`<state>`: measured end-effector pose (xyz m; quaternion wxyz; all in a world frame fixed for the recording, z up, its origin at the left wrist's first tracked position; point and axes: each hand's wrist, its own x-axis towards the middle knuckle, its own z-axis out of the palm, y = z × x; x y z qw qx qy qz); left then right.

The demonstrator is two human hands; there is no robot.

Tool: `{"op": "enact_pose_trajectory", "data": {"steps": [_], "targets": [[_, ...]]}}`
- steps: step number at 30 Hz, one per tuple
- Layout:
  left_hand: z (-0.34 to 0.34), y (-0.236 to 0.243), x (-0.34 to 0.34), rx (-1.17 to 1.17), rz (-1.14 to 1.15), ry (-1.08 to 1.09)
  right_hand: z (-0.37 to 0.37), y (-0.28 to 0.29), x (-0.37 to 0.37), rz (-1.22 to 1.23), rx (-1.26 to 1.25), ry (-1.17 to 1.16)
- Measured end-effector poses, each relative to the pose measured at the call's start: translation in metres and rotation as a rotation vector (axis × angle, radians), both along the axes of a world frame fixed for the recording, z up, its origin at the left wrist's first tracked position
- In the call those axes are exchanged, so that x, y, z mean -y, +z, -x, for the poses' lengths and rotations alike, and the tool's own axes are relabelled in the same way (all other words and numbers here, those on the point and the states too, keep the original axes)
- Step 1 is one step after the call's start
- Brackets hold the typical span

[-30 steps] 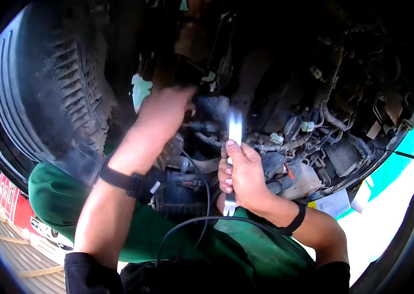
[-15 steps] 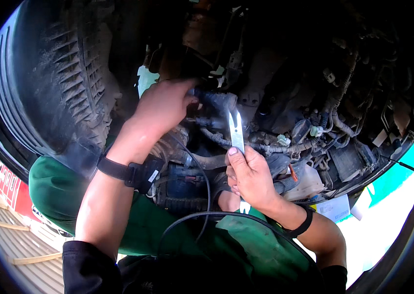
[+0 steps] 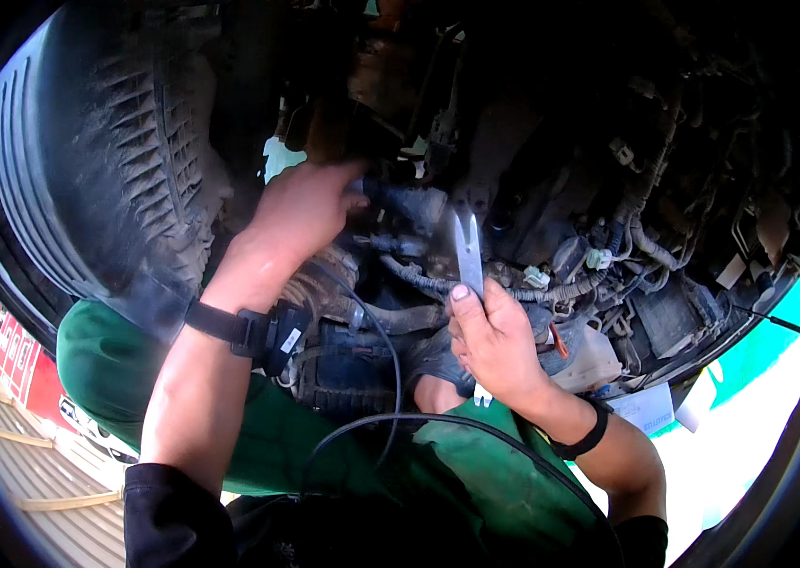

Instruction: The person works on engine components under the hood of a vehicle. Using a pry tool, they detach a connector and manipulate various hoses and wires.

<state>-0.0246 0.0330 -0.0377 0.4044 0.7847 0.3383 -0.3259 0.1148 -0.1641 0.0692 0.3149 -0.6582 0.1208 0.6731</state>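
Note:
My left hand [image 3: 310, 210] is closed around the near end of a dark, dusty cylindrical part [image 3: 414, 206] under the vehicle; its fingertips are partly hidden. In my right hand [image 3: 497, 343] is a flat silver pry tool [image 3: 469, 254] with forked ends, gripped between thumb and fingers. Its upper fork points up, just right of the cylindrical part, with a small gap seen between them. The lower forked end sticks out below my palm. A thin black cable [image 3: 386, 331] hangs down from near my left wrist and loops across in front of me.
A large black tyre [image 3: 59, 170] stands at the left. Wrapped wiring harness [image 3: 561, 289] with pale connectors [image 3: 599, 258] runs across the engine parts on the right. My green-trousered leg [image 3: 504, 454] and grey shoe [image 3: 424, 352] lie below. A white box [image 3: 644, 409] is at the lower right.
The right hand and the pry tool have shifted slightly right and down, away from the cylindrical part. My left hand and the part's near end have moved a little left.

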Motion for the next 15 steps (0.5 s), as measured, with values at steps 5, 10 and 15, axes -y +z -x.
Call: {"op": "enact_pose_trajectory", "data": {"steps": [5,10,15], "targets": [[0.001,0.001,0.008,0.112,0.027,0.011,-0.001,-0.003,-0.007,0.015,0.001,0.012],[-0.009,0.002,0.0,0.019,0.131,0.045,-0.012,0.0,-0.018,0.082,0.019,0.01],[-0.027,0.007,0.007,0.119,0.128,-0.027,-0.023,0.006,-0.022,0.032,0.038,0.076]]}}
